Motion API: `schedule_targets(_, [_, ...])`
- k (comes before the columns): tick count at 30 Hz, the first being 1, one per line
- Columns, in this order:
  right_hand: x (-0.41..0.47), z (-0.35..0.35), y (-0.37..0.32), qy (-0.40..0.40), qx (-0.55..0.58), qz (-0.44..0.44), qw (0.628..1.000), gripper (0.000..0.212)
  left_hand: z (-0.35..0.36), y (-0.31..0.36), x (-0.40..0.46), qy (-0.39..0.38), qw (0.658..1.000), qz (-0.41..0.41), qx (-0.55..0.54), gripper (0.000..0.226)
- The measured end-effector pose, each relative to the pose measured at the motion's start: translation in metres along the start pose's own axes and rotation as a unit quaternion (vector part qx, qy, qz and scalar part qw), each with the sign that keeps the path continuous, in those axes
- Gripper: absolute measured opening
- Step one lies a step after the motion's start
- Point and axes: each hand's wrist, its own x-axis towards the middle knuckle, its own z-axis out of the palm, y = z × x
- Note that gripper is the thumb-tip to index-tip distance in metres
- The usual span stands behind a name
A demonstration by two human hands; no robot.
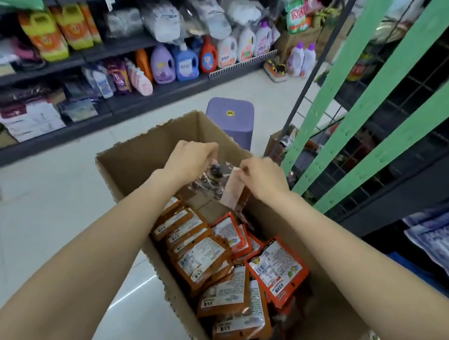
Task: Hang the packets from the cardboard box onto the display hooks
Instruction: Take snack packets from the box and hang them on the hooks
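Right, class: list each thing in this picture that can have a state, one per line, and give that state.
cardboard box: open at the top, partly filled.
packets in the box: lying loose, overlapping.
clear packet: lifted above the box, held at its top by both hands.
left hand: fingers curled, pinching the clear packet.
right hand: fingers curled, pinching the clear packet.
purple stool: upright behind the box.

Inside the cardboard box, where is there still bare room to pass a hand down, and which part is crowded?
Bare cardboard floor shows at the far end of the brown cardboard box, just below the left hand and right hand, which hold a clear packet and a pink-topped packet. The near two thirds is crowded with overlapping orange and brown packets.
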Motion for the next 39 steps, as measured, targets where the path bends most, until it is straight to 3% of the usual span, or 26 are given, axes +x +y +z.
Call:
schedule_targets(3, [0.001,-0.030,-0.002,-0.015,0.098,0.021,0.995,0.019,-0.037,0.014,0.005,0.024,1.000,0.006,0.009,0.005])
schedule_targets(6, [-0.004,-0.058,0.009,0.016,0.251,0.053,0.966,0.022,-0.076,0.033,0.004,0.062,0.998,-0.011,-0.002,0.008])
schedule_targets(8, [-0.014,-0.084,0.017,0.064,0.360,0.070,0.928,0.024,-0.102,0.050,0.000,0.115,0.993,-0.015,0.010,0.010])
schedule_targets(11, [-0.036,-0.133,0.022,0.080,0.556,0.083,0.823,0.018,-0.139,0.083,-0.005,0.179,0.984,-0.016,0.002,0.013])
schedule_targets(13, [-0.045,-0.160,0.033,0.087,0.601,0.080,0.791,0.028,-0.161,0.111,-0.006,0.198,0.980,-0.007,-0.024,0.016])
schedule_targets(16, [-0.056,-0.193,0.061,0.118,0.531,0.066,0.837,0.043,-0.182,0.154,-0.006,0.209,0.977,0.006,-0.031,0.016])
schedule_targets(18, [-0.071,-0.214,0.078,0.135,0.521,0.061,0.841,0.036,-0.191,0.181,-0.005,0.189,0.981,0.009,-0.041,0.016])
schedule_targets(22, [-0.101,-0.248,0.112,0.182,0.553,0.010,0.813,0.037,-0.204,0.239,-0.005,0.065,0.983,0.017,-0.173,0.040])
schedule_targets(25, [-0.130,-0.274,0.127,0.173,0.542,-0.024,0.822,0.047,-0.203,0.281,-0.001,-0.032,0.949,0.032,-0.312,0.050])
schedule_targets(28, [-0.161,-0.297,0.143,0.163,0.514,-0.040,0.841,0.055,-0.191,0.317,0.017,-0.026,0.963,0.087,-0.255,0.025])
schedule_targets(31, [-0.192,-0.317,0.169,0.101,0.336,-0.059,0.935,0.021,-0.181,0.356,0.035,-0.012,0.968,0.151,-0.199,0.037])
schedule_targets(33, [-0.211,-0.328,0.184,0.049,0.216,-0.050,0.974,0.020,-0.176,0.381,0.042,-0.014,0.960,0.195,-0.201,0.042])
schedule_targets(35, [-0.227,-0.334,0.197,0.042,0.157,-0.041,0.986,0.035,-0.172,0.406,0.045,-0.021,0.956,0.238,-0.171,0.038])
schedule_targets(39, [-0.254,-0.339,0.222,0.138,0.080,-0.010,0.987,0.041,-0.167,0.446,0.050,-0.005,0.953,0.279,-0.114,0.025])
